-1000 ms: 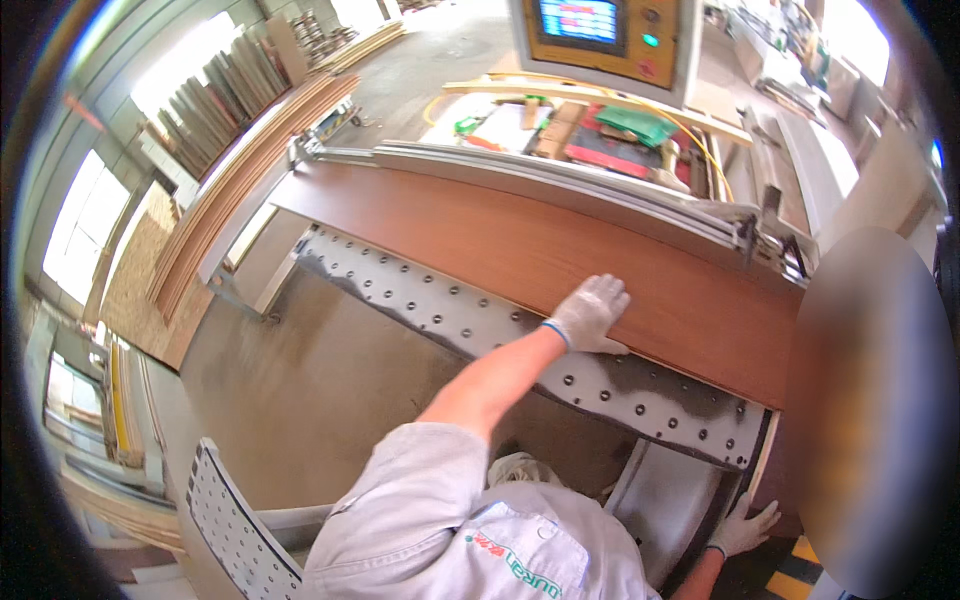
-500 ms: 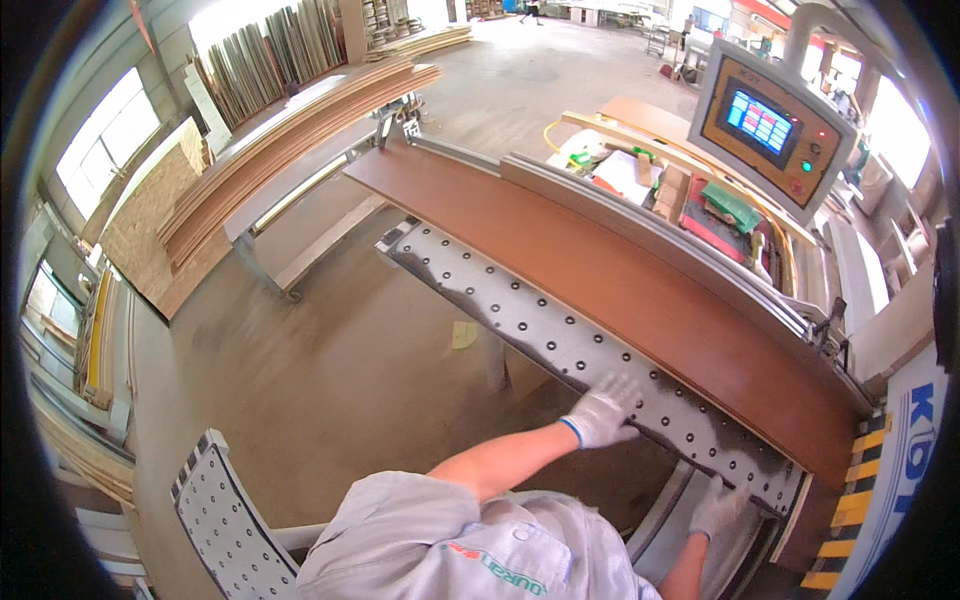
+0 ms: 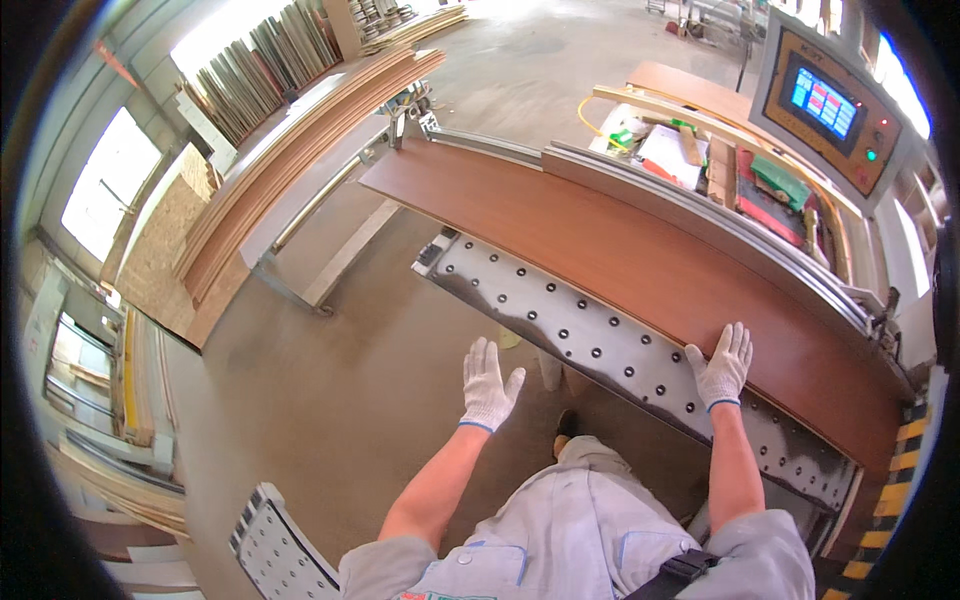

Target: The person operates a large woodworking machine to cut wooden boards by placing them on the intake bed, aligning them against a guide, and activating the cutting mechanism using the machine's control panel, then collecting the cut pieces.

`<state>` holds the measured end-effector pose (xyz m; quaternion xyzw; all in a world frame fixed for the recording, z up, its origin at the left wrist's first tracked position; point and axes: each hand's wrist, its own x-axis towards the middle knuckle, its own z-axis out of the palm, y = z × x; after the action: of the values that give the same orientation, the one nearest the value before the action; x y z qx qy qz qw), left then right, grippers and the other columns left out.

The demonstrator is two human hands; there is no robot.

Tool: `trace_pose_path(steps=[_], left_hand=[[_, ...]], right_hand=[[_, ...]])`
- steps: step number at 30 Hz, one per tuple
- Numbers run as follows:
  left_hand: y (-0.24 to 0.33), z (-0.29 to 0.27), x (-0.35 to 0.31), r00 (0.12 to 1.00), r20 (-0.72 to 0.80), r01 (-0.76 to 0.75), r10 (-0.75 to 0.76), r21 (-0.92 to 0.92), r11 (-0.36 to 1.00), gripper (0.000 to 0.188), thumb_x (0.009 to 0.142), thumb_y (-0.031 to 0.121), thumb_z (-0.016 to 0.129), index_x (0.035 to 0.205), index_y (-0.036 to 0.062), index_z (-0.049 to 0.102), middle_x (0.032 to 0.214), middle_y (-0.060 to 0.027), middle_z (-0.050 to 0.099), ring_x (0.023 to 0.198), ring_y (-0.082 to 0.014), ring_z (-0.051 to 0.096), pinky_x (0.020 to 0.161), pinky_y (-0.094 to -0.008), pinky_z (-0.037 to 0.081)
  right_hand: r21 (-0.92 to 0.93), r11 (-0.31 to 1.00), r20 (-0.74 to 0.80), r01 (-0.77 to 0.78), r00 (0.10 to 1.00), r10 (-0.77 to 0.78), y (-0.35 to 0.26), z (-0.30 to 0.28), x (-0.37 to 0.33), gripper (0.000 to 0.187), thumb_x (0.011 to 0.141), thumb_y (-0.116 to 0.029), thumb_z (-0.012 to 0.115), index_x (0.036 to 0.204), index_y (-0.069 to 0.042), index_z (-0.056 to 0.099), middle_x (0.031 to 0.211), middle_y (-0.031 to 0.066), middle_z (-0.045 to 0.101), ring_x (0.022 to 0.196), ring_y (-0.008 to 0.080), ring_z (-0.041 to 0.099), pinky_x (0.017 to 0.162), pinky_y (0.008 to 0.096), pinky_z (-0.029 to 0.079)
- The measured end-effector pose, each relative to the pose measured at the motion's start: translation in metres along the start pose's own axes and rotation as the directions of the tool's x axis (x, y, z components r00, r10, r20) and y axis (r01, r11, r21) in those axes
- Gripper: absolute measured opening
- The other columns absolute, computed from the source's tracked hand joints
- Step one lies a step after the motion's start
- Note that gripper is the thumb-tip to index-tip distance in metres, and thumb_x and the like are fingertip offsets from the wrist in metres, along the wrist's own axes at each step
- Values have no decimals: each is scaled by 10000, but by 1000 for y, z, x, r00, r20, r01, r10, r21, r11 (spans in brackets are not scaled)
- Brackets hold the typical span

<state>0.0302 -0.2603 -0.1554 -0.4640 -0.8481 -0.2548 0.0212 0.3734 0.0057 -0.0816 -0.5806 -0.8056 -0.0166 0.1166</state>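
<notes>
The gloved left hand (image 3: 488,388) is held unclenched above the floor (image 3: 320,420), with the fingers extended and the thumb spread to the right; nothing is grasped by it, and it is positioned well apart from the machine. To its right, a flat grey support beam (image 3: 540,308) is fitted with rows of dark round inserts. The gloved right hand (image 3: 722,372) is placed over the near edge of a brown panel (image 3: 610,262), with the fingers extended and the thumb spread to the left; nothing is clasped, and whether the surface is pressed cannot be determined. The panel is long, flat and smooth-faced, and is laid along the far side of the beam from far left to near right. Behind it, a metal rail (image 3: 690,205) is mounted. A stack of brown boards (image 3: 300,165) is located at far left; a control console (image 3: 825,105) with a lit screen is positioned at far right.
</notes>
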Motion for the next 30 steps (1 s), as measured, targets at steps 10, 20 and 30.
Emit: trace_pose_path(steps=[10,20,30], left_hand=[[-55,-12,152,995,-99,-17,12,-49,999,826,951,433,672,1513,-85,358,1574,-341,356,1470,-491,332,1236,-555,240],[-165,-17,346,652,-199,463,-732,-660,592,851,1049,502,498,1571,-113,226,1625,-331,282,1494,-401,354,1249,-421,267],[-219,-4,427,489,3,205,-872,-972,112,826,1063,516,492,1554,-90,219,1539,-286,398,1310,-361,531,1094,-468,484]], right_hand=[[6,998,-203,64,977,-61,-19,21,10,1057,739,-712,748,1413,71,524,1554,254,460,1476,411,389,1246,511,267],[155,983,-229,-99,964,133,-57,31,12,740,958,-571,618,1392,27,569,1529,215,513,1446,400,434,1234,510,283],[304,850,-384,-431,761,523,-147,49,55,470,1043,-326,596,1301,63,645,1367,230,639,1277,360,591,1128,441,431]])
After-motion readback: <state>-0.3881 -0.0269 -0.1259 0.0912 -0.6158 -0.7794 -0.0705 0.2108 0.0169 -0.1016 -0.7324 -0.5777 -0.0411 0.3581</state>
